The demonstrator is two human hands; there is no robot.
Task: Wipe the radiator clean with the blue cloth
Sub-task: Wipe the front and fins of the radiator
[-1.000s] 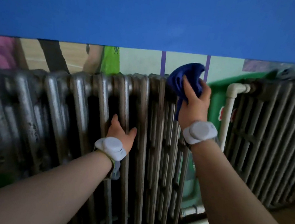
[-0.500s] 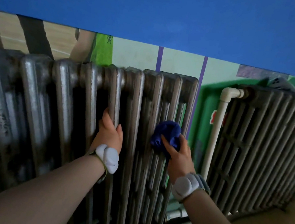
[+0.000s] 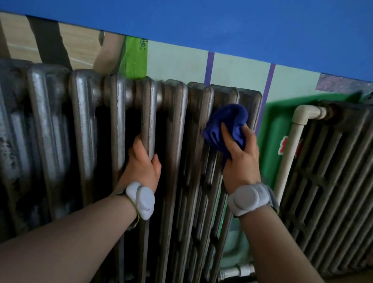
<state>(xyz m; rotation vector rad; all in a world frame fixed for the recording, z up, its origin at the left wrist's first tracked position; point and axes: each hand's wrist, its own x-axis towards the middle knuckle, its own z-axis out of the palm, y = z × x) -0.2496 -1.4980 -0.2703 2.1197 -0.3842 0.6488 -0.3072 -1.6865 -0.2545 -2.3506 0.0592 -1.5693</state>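
- One blue cloth (image 3: 226, 127), bunched into a wad and pressed against the upper right end of the radiator (image 3: 176, 140), just below the top of the last couple of columns.
- Looks soft and light, so I'd guess it squashes into the gaps between the ribs easily. Keeping it balled up in the palm seems the best way to hold it, otherwise loose corners probably flap or snag.
- The right hand (image 3: 241, 157) has its fingers curled round the cloth, thumb on the near side, gripping it against the metal.
- The left hand (image 3: 142, 166) is wrapped round one of the middle columns, fingers hooked behind it, I reckon to brace.
- The radiator itself is rigid cast metal, dull and blotchy; it isn't going anywhere, so it can likely take firm pressure.
- Both wrists carry pale grey wrist devices (image 3: 247, 201).
- Containers: can't see any, no bucket or bottle.
- Further out: a white pipe (image 3: 291, 149) runs down just beside the right end, then a second radiator (image 3: 344, 184), with a painted wall (image 3: 196, 13) behind, blue on top.
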